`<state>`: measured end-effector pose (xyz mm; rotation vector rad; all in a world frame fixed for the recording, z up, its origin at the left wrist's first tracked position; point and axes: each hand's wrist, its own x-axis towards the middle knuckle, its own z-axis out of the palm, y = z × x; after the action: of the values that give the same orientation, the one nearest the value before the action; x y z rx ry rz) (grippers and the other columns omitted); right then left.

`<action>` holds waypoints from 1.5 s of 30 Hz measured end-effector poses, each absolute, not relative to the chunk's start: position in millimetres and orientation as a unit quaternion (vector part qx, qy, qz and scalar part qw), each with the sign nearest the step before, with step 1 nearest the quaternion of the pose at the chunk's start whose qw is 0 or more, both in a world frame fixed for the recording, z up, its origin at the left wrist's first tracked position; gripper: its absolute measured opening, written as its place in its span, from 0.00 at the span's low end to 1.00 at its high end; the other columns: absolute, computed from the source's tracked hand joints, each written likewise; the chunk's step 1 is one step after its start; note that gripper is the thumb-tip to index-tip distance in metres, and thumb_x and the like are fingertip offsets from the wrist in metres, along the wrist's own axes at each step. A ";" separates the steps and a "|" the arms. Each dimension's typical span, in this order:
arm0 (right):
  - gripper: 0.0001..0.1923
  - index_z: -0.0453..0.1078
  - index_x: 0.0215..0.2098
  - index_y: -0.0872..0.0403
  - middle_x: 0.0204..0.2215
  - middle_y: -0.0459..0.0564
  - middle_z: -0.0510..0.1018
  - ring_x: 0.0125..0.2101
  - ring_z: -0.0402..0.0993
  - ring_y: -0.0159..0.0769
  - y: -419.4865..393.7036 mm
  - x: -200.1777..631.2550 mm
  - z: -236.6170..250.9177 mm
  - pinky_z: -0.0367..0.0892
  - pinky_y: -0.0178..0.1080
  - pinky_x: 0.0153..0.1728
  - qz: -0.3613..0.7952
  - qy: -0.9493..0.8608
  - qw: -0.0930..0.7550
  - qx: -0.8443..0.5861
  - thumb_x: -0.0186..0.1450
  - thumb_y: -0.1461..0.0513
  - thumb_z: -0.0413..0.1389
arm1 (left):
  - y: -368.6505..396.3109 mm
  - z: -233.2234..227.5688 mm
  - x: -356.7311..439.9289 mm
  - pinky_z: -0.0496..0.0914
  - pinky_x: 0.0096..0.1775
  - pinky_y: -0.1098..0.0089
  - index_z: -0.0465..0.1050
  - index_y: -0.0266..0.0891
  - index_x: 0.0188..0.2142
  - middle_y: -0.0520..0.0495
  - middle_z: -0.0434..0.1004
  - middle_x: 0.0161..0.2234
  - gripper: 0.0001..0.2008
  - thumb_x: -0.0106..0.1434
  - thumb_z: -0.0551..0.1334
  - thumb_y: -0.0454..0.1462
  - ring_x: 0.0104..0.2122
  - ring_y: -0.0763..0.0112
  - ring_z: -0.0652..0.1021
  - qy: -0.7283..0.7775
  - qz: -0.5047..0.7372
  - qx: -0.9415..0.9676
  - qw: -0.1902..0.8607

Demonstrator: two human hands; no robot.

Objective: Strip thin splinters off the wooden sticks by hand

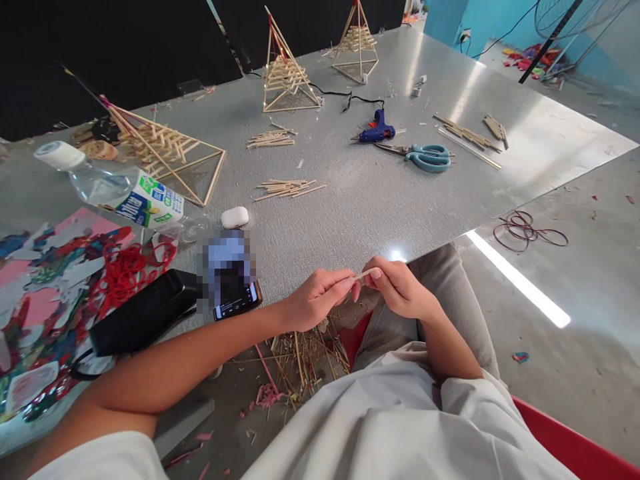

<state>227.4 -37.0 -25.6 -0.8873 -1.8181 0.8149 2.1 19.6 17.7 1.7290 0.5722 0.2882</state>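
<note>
Wooden and pale, a thin short stick (364,274) is pinched between the left hand (317,298) and right hand (397,288) at the near table (380,200) edge; fingertips should grip close together. Splinters (305,357) lie below.

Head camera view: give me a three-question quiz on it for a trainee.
1. True or false: both hands pinch one small stick.
2. Which tool lies nearest the glue gun? A) scissors B) water bottle C) phone
3. How many stick pyramids stand or lie on the table?

Key:
1. True: left hand and right hand meet on it.
2. A
3. Three, one tipped on its side.
</note>
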 end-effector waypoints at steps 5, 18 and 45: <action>0.17 0.65 0.42 0.51 0.30 0.45 0.73 0.27 0.67 0.31 -33.2 229.1 -23.7 0.65 0.34 0.30 0.285 -0.777 0.460 -0.320 0.85 0.56 0.41 | 21.0 13.6 2.0 0.56 0.30 0.69 0.66 0.40 0.30 0.56 0.57 0.24 0.23 0.79 0.51 0.50 0.25 0.72 0.59 0.244 0.127 0.731 0.625; 0.16 0.67 0.45 0.52 0.34 0.49 0.78 0.30 0.73 0.32 -30.3 231.6 -24.5 0.69 0.35 0.34 0.296 -0.793 0.445 -0.293 0.85 0.58 0.41 | 24.2 11.3 1.2 0.57 0.30 0.68 0.69 0.39 0.34 0.55 0.60 0.25 0.21 0.78 0.53 0.50 0.26 0.72 0.61 0.215 0.113 0.702 0.670; 0.12 0.66 0.49 0.52 0.36 0.51 0.79 0.31 0.73 0.34 -31.1 231.9 -23.1 0.69 0.36 0.34 0.258 -0.808 0.432 -0.307 0.84 0.61 0.41 | 24.5 10.6 3.9 0.55 0.29 0.70 0.65 0.39 0.33 0.57 0.58 0.25 0.20 0.80 0.53 0.46 0.25 0.74 0.59 0.197 0.144 0.698 0.673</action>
<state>231.9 -31.1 -23.1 -0.7646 -2.0147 0.6429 3.9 24.5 10.6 1.5720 0.4430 0.3248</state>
